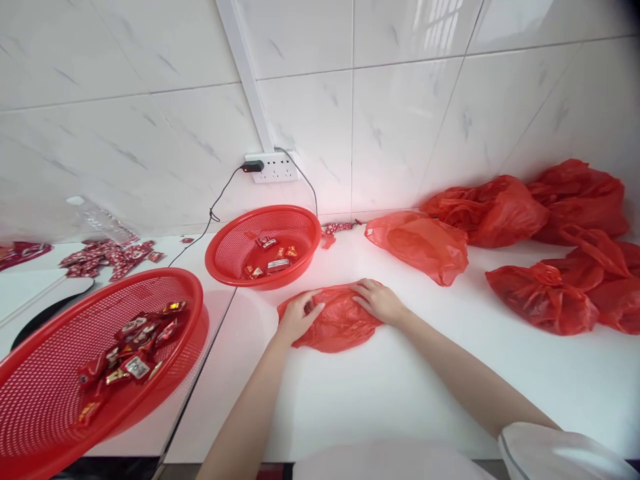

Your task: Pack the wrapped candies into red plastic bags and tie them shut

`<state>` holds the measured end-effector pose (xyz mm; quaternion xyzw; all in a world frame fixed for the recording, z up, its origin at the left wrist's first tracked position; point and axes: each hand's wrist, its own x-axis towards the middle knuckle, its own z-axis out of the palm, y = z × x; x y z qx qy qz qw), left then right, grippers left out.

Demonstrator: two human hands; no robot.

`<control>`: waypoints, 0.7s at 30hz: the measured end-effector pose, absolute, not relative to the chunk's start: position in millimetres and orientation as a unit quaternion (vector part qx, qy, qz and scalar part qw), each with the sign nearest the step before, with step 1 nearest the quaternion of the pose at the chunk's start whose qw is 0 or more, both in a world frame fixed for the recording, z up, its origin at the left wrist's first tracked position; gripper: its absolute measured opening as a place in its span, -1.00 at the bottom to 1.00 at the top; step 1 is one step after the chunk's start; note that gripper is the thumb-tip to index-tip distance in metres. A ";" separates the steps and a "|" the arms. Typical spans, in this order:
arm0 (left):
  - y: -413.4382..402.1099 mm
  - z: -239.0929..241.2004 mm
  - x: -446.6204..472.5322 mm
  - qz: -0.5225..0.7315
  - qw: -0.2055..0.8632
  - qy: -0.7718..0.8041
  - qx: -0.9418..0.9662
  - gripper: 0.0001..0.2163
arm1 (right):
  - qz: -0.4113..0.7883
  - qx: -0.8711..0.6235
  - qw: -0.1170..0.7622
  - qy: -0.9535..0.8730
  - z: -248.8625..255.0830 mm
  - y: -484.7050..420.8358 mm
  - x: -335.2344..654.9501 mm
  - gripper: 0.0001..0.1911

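Note:
A crumpled red plastic bag (345,323) lies on the white table in front of me. My left hand (299,319) is at the bag's left end, its fingers and thumb curled on the thin plastic. On the bag's right side rests my right hand (383,303), fingers stretched out and slightly apart over the upper edge. Just beyond, to the left, stands a round red plastic basket (215,260) with several small wrapped pieces (279,265) in it. The contents of the bag under my hands, if any, cannot be made out.
A larger red basket (195,293) with red-wrapped packets (137,343) stands at the left. Behind it are small red packets (107,257) and a clear plastic bottle (105,220). Several red bags (500,210) lie at the right. A cable (220,193) runs from the wall socket (275,168).

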<state>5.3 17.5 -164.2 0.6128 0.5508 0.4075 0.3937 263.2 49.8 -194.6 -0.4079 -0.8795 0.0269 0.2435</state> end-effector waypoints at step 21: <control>32.8 -139.8 -18.3 0.648 0.591 0.436 0.200 -0.85 | -0.008 -0.366 0.493 -0.789 -95.2 61.4 237.6 -0.80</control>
